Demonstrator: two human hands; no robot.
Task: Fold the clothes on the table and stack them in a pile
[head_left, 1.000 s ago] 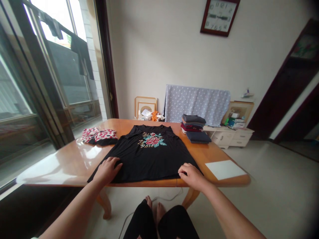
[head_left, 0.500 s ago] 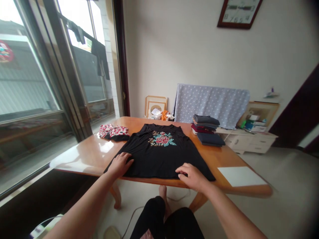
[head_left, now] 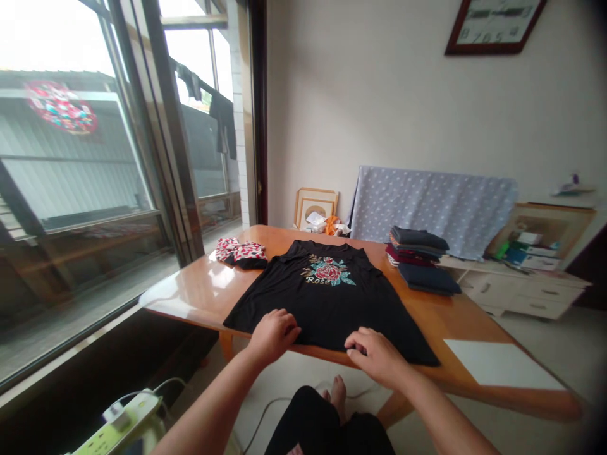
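Observation:
A black T-shirt (head_left: pixel 327 316) with a red rose, teal leaves and the word "Rose" lies spread flat on the wooden table (head_left: pixel 199 297), its hem along the near edge. My left hand (head_left: pixel 274 335) is over the lower left of the shirt near the hem, fingers loosely bent and nothing visible in them. At the hem to the right, my right hand (head_left: pixel 372 352) rests with bent fingers, thumb and forefinger apart. Whether its fingertips touch the cloth is hard to tell. The hem lies flat between the hands.
Folded clothes (head_left: pixel 420 259) form a stack at the table's right back. A red-and-white patterned cloth (head_left: pixel 241 253) lies at the left. White paper (head_left: pixel 502 363) sits near the right corner. A power strip (head_left: pixel 121 423) is low at the left, and a white cabinet (head_left: pixel 516 291) stands behind.
My left hand has slid rightward along the shirt's lower part, closer to my right hand, its fingers more bent. The right hand stays near the hem. The camera view has turned left.

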